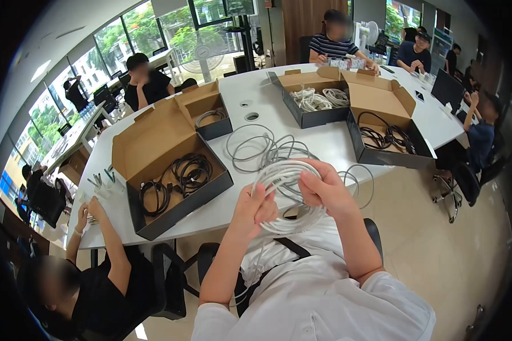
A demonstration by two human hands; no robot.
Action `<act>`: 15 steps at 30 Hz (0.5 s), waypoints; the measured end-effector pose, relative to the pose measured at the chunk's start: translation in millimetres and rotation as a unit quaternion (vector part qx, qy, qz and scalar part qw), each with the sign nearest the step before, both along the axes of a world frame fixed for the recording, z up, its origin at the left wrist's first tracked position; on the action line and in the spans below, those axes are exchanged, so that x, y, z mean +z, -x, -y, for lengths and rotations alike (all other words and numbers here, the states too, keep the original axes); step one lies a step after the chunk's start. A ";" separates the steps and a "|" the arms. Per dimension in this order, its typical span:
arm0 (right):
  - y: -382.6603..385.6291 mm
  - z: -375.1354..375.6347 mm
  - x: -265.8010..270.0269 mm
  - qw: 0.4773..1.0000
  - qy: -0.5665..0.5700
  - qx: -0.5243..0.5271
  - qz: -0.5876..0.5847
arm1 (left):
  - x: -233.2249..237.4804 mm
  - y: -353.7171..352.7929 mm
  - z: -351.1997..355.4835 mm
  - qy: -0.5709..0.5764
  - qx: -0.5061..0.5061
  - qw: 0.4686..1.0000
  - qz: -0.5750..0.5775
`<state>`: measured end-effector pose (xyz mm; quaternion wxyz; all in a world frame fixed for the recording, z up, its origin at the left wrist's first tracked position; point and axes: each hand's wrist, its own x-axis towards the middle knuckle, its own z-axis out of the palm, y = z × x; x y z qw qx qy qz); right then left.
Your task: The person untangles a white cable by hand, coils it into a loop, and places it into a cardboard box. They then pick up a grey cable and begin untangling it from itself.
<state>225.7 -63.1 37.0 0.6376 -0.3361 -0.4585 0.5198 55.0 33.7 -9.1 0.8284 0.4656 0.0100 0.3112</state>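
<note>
A coil of white cable [293,223] is held up in front of my lap, gathered into several round loops. My left hand [256,206] is closed around the coil's left side. On the upper right side, my right hand [322,184] grips the same loops with the thumb on top. A loose end of the cable [255,262] hangs below my left hand toward my lap. Just beyond my hands, loose grey cable [273,149] lies in wide loops on the white table [210,227], and part of it is hidden behind the coil.
An open box of black cables [179,190] stands at left, with a smaller box [213,122] behind it. Farther right are a box of white cables [316,108] and another of black cables [387,139]. A person [91,273] sits at my left; others sit around the table.
</note>
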 end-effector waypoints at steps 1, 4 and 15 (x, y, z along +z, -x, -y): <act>0.4 -4.5 -2.4 1.000 -0.001 -0.017 0.018 | -1.7 -3.1 0.0 0.008 0.028 1.000 -0.003; -1.3 -11.4 -9.7 0.998 0.011 -0.054 0.027 | -18.1 -15.7 -1.6 -0.073 0.173 0.982 -0.013; -67.7 19.1 20.2 0.965 -0.068 -0.222 -0.120 | -60.4 1.8 22.9 -0.499 0.308 0.706 -0.397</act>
